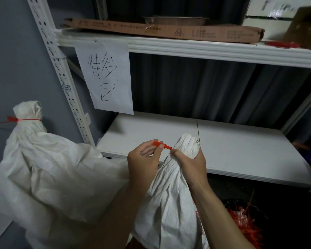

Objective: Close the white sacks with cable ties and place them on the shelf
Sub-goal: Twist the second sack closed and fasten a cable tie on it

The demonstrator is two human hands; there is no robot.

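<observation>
Crinkled and pleated, a white woven-plastic sack (pixel 169 203) is standing between the forearms just in front of the smooth white shelf board (pixel 241 150), the right hand (pixel 190 162) gripping its gathered neck with curled fingers. The left hand (pixel 144 157) is pinching the blocky head of a red plastic cable tie (pixel 162 145) at that neck. Leftward, a second bulging white sack (pixel 43 168) is leaning beside the perforated metal upright (pixel 68 97), its neck already cinched by a thin red tie (pixel 25 120).
</observation>
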